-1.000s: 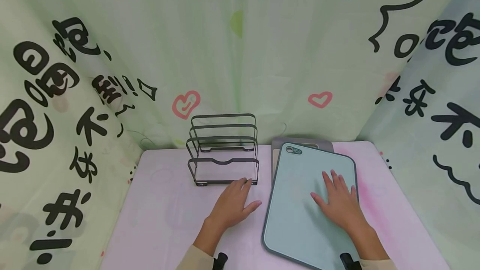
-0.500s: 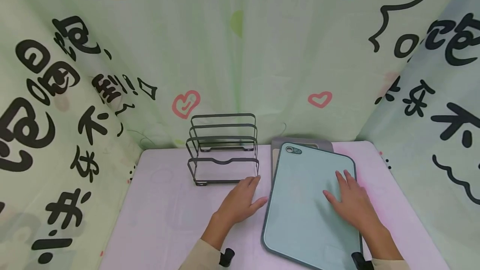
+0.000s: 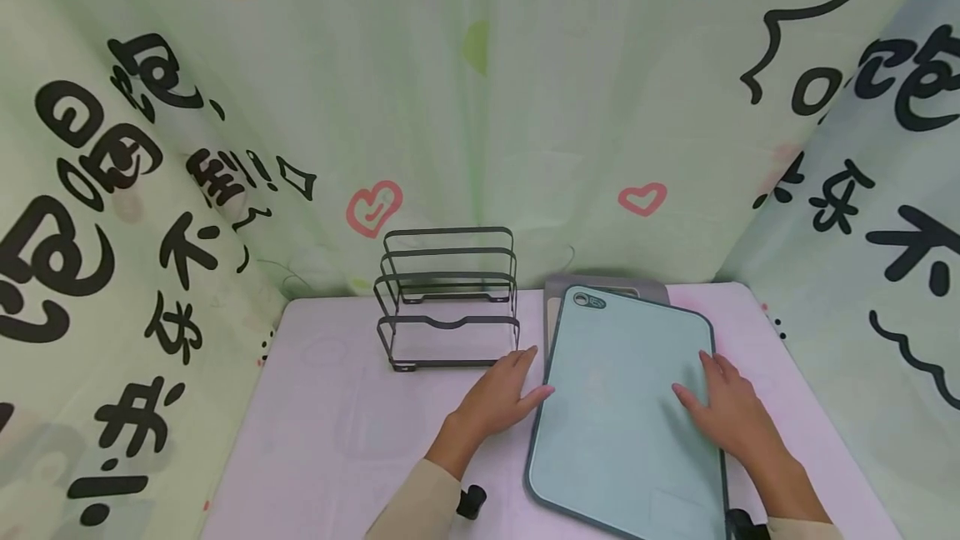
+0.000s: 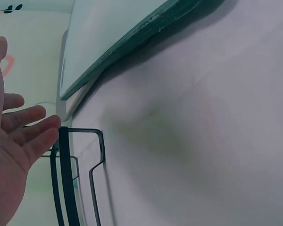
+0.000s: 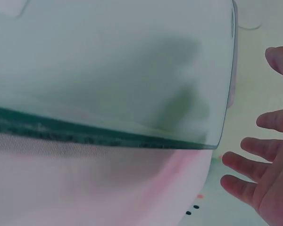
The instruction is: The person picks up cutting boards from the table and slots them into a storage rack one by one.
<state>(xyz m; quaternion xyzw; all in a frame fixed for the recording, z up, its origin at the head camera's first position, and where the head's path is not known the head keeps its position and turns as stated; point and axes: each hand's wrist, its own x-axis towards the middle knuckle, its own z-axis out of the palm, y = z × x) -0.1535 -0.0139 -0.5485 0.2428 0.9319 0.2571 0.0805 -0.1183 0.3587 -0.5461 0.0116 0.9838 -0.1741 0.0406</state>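
Note:
A large light blue tablet (image 3: 615, 415) in a dark-edged case lies back up on the table, its camera cutout at the far left corner. My left hand (image 3: 495, 397) is at its left side, fingers extended, thumb near the tablet's edge and fingertips beside the rack's front right corner. Over the tablet's right edge is my right hand (image 3: 735, 419), thumb spread toward the middle. In the right wrist view the right hand (image 5: 273, 160) holds nothing, its fingers spread. The left hand (image 4: 14, 155) is likewise bare in the left wrist view.
A black wire rack (image 3: 450, 324) with several upright frames stands left of the tablet. A greyish flat item (image 3: 654, 290) shows from under the tablet's far end. A printed curtain (image 3: 555, 107) encloses the pale pink table (image 3: 315, 423) at the back and sides.
Both hands have shifted to the right: the left from the rack's front to the tablet's left edge, the right from the tablet's middle to its right edge. Tablet and rack stay put.

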